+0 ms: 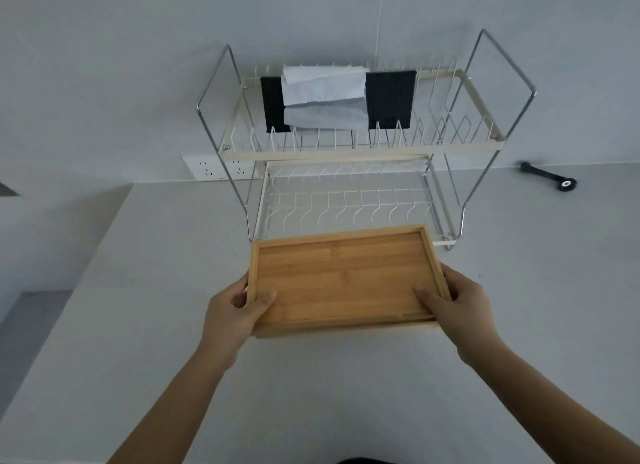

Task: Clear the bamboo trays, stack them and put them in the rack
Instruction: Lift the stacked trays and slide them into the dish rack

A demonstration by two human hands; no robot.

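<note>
- We hold the bamboo trays (343, 276) in both hands, just in front of the rack (360, 151) and above the pale countertop (346, 387).
- The trays look stacked: a second wooden edge shows beneath the top tray along its near side, though we cannot tell how many there are.
- The top tray is empty, its bare wood floor facing up, and it sits roughly level with its long side towards us.
- Our left hand (230, 313) grips the stack's left near corner, thumb lying on the tray's inner floor and fingers wrapped around the outer edge.
- Our right hand (457, 306) clasps the right near corner the same way, thumb inside the rim and fingers curled round the side.
- The far edge of the trays reaches the front of the rack's lower shelf (346, 203), which is bare white wire.
- On the upper shelf a black cloth (391, 99) and a white cloth (325, 96) hang folded.
- A wall socket (207, 167) sits behind the rack's left leg.
- A small black tool (549, 179) lies on the counter, well apart to the right.
</note>
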